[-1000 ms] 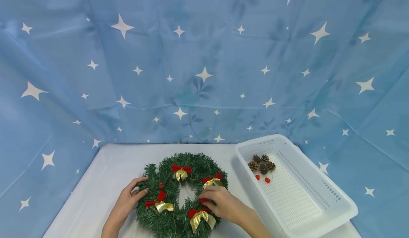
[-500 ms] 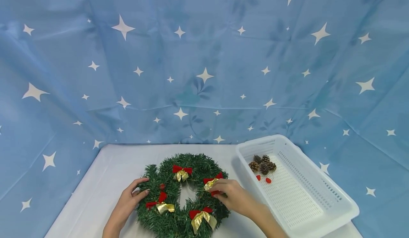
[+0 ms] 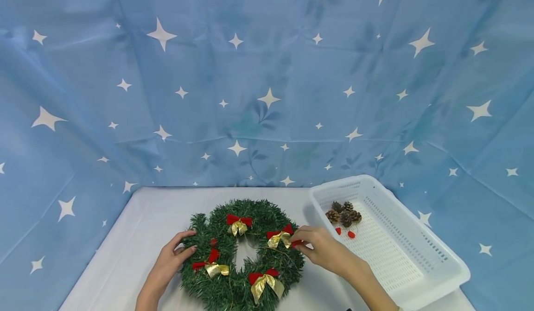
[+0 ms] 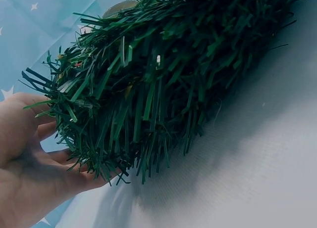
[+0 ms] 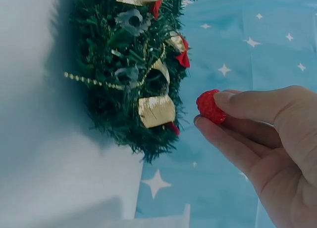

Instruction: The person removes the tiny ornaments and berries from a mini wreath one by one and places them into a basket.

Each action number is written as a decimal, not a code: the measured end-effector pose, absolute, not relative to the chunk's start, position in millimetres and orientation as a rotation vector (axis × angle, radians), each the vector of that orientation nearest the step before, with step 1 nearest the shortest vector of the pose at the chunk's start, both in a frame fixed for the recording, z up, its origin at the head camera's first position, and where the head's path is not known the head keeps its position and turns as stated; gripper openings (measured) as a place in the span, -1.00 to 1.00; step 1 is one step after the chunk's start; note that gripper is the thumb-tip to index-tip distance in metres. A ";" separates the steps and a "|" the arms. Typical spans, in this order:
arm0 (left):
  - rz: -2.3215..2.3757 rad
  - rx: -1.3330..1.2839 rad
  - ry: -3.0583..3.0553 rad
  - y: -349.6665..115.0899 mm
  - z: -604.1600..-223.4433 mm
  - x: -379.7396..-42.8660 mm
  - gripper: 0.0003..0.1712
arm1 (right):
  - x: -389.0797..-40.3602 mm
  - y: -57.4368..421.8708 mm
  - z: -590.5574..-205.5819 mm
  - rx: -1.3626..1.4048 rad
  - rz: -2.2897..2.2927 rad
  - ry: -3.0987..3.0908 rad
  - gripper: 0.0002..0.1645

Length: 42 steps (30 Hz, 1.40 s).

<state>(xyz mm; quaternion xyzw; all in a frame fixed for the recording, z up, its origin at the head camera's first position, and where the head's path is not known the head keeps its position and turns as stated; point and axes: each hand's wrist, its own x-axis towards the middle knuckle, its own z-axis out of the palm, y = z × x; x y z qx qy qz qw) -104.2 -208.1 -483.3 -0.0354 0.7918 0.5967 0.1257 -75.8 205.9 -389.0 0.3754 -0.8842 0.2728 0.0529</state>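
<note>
A green tinsel wreath (image 3: 225, 295) lies on the white cloth, trimmed with several red and gold bows (image 3: 267, 284). My left hand (image 3: 168, 262) holds its left edge; in the left wrist view that hand's fingers and thumb (image 4: 29, 163) reach round the tinsel (image 4: 148, 94). Between thumb and fingertips my right hand (image 3: 325, 251) pinches a bumpy red berry (image 5: 211, 107) just off the wreath's right side, beside the right-hand bow (image 3: 278, 238). Another red berry (image 3: 213, 255) sits by the left bow. A gold bead string (image 5: 99, 83) shows on the wreath in the right wrist view.
A white perforated plastic basket (image 3: 417, 232) stands on the right, close behind the right forearm. Several pine cones (image 3: 345, 217) and two red berries (image 3: 351, 234) lie at its far left end. A blue star-patterned cloth (image 3: 267, 70) hangs behind the table.
My right hand has moved rightward with the red berry, from the wreath's inner side near the lower bow to its outer right edge. The left hand stays on the left edge.
</note>
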 end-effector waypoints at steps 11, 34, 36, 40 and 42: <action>1.745 -0.125 2.304 -206.7 -482.1 -101.8 -0.36 | -76.5 230.3 -376.0 1.093 0.739 -2.612 -0.73; 1.741 -0.095 2.321 -207.7 -484.8 -103.7 -0.35 | -84.5 279.4 -363.1 0.952 0.625 -2.646 -0.74; 1.728 -0.081 2.328 -207.2 -485.4 -104.4 -0.34 | -85.3 284.4 -364.0 0.919 0.630 -2.680 -0.74; 1.723 -0.087 2.328 -207.3 -485.1 -104.4 -0.34 | -88.9 293.8 -366.6 0.865 0.636 -2.728 -0.76; 1.727 -0.084 2.323 -207.7 -483.9 -104.5 -0.34 | -91.7 298.8 -367.2 0.840 0.639 -2.748 -0.77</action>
